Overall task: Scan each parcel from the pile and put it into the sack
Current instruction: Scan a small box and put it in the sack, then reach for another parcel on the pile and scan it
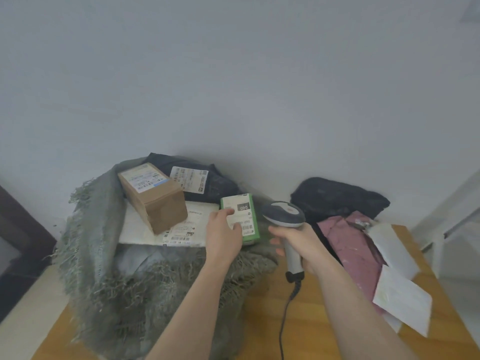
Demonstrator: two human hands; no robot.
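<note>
From the head camera, the left hand (pixel 224 231) holds a small green-edged cardboard box with white labels (pixel 241 218) by its near-left side, thumb over the label face and fingers curled beneath, at the right-hand lip of the frayed grey-green woven sack (pixel 109 268). The right hand (pixel 302 246) is wrapped round the grip of a grey corded barcode scanner (pixel 284 215), whose head sits just beside the box's right edge.

The risk, as I judge it, is that the box goes in unscanned: the scanner head points past the label, not at it, and the thumb covers part of the printed face. A loose release could also let the box tip off the sack's lip onto the wooden bench (pixel 298 320).

Inside the sack lie a brown cardboard carton (pixel 153 197), a black plastic mailer with a white label (pixel 197 181) and a flat white envelope (pixel 145 227). Toward the bench's right edge wait a black pouch (pixel 337 197) and a pink plastic mailer (pixel 355 248).
</note>
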